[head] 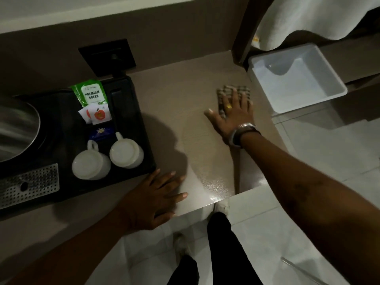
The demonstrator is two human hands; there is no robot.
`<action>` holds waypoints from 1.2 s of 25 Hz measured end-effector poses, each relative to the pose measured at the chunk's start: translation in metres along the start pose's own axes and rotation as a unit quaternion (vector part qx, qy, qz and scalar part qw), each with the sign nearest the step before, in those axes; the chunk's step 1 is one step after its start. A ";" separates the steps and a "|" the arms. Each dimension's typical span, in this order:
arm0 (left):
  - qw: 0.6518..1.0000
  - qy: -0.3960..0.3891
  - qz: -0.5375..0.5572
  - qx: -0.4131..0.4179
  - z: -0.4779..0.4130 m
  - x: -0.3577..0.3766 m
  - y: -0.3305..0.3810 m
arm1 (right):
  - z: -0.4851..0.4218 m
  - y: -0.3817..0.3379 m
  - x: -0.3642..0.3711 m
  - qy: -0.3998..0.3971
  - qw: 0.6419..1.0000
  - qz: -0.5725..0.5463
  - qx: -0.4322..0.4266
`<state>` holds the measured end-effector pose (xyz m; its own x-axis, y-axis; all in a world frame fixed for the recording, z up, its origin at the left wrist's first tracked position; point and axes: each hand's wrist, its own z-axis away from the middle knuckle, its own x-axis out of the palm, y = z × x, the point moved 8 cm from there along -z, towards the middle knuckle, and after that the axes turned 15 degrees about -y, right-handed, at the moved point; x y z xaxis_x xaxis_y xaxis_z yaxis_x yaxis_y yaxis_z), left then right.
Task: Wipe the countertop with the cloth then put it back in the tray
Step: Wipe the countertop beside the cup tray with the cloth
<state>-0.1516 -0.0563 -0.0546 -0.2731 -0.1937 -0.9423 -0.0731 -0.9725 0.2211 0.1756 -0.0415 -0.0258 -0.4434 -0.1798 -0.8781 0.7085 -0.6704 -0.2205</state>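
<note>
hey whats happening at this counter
A person is wiping the countertop. The right hand presses a checked cloth flat on it, near the empty white tray. The left hand rests flat at the counter's front edge, beside a black tray holding two mugs.

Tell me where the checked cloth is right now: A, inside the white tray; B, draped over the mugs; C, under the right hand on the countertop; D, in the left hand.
C: the right hand presses flat on the cloth on the countertop, beside the white tray.
</note>
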 end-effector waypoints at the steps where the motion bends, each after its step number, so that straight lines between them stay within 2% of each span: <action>1: 1.000 0.001 0.003 -0.003 0.000 0.001 -0.002 | -0.018 -0.024 0.001 -0.006 1.000 0.015 -0.014; 3: 1.000 -0.003 0.005 0.001 0.000 0.004 -0.005 | -0.024 -0.068 0.016 -0.024 0.997 0.054 -0.055; 5: 1.000 -0.014 0.002 0.001 0.001 0.007 -0.004 | 0.010 -0.101 0.043 -0.039 0.984 0.099 -0.145; 7: 1.000 -0.017 0.005 -0.005 0.001 0.005 -0.002 | 0.064 -0.103 0.071 -0.064 0.962 0.134 -0.230; 8: 1.000 -0.015 0.010 -0.004 0.001 0.004 -0.002 | 0.089 -0.089 0.082 -0.063 0.958 0.139 -0.243; 9: 1.000 -0.010 0.014 -0.003 0.001 0.002 -0.003 | 0.106 -0.068 0.085 -0.055 0.963 0.127 -0.231; 11: 1.000 -0.006 0.017 -0.001 0.002 -0.002 -0.002 | 0.115 -0.013 0.075 -0.026 0.984 0.093 -0.148; 13: 1.000 -0.004 0.014 -0.005 0.001 -0.004 -0.001 | 0.085 0.026 0.046 -0.005 0.996 0.059 -0.068; 16: 1.000 -0.001 0.015 -0.012 0.000 -0.006 0.001 | 0.000 0.026 -0.006 0.024 0.999 -0.007 0.022; 18: 1.000 -0.004 0.016 -0.013 0.000 -0.005 0.000 | -0.054 -0.010 -0.022 0.013 0.999 -0.013 0.039; 20: 1.000 -0.012 0.016 -0.012 0.000 -0.005 -0.001 | -0.074 -0.072 -0.009 -0.015 0.998 0.046 -0.026; 22: 1.000 -0.017 0.016 -0.011 0.001 -0.005 0.000 | -0.044 -0.134 0.020 -0.034 0.981 0.111 -0.155; 24: 1.000 -0.016 0.011 -0.010 0.001 -0.007 0.003 | 0.017 -0.143 0.055 -0.057 0.953 0.143 -0.260; 25: 1.000 -0.013 0.014 -0.010 0.001 -0.009 0.004 | 0.043 -0.127 0.065 -0.052 0.949 0.144 -0.276; 27: 1.000 -0.007 0.024 -0.008 0.001 -0.013 0.001 | 0.065 -0.070 0.064 -0.030 0.965 0.128 -0.225; 30: 0.999 -0.005 0.027 -0.019 0.000 -0.012 0.000 | 0.017 0.002 0.018 -0.005 0.996 0.071 -0.063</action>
<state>-0.1479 -0.0539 -0.0436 -0.2849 -0.2452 -0.9267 -0.0208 -0.9649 0.2617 0.1596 -0.0578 -0.0350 -0.3391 -0.2728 -0.9003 0.8270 -0.5426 -0.1471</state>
